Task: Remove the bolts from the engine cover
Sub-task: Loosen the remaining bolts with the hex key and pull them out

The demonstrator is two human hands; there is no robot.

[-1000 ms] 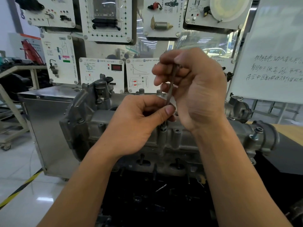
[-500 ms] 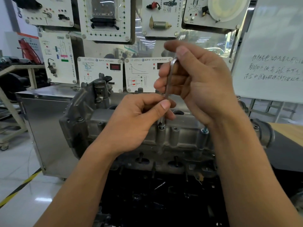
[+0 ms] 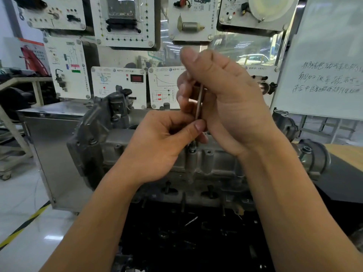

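A grey cast-metal engine cover (image 3: 214, 161) lies across the middle of the view. A thin metal hex key (image 3: 199, 103) stands upright over a bolt (image 3: 192, 148) on the cover's near edge. My left hand (image 3: 157, 148) pinches the key's lower shaft between thumb and fingers just above the bolt. My right hand (image 3: 222, 99) curls round the key's upper part, thumb raised; the key's top is hidden behind the fingers. Another bolt (image 3: 304, 150) sticks up at the cover's right end.
White training panels (image 3: 121, 22) with parts and diagrams hang behind the engine. A whiteboard (image 3: 322, 61) with writing leans at the right. A steel cabinet (image 3: 51, 134) stands left, a yellow-black floor stripe (image 3: 25, 226) below it. Dark engine parts (image 3: 186, 232) lie under the cover.
My right hand has turned around the hex key's top, fingers shifting and thumb lifting. My left hand stays pinched on the lower shaft over the same bolt.
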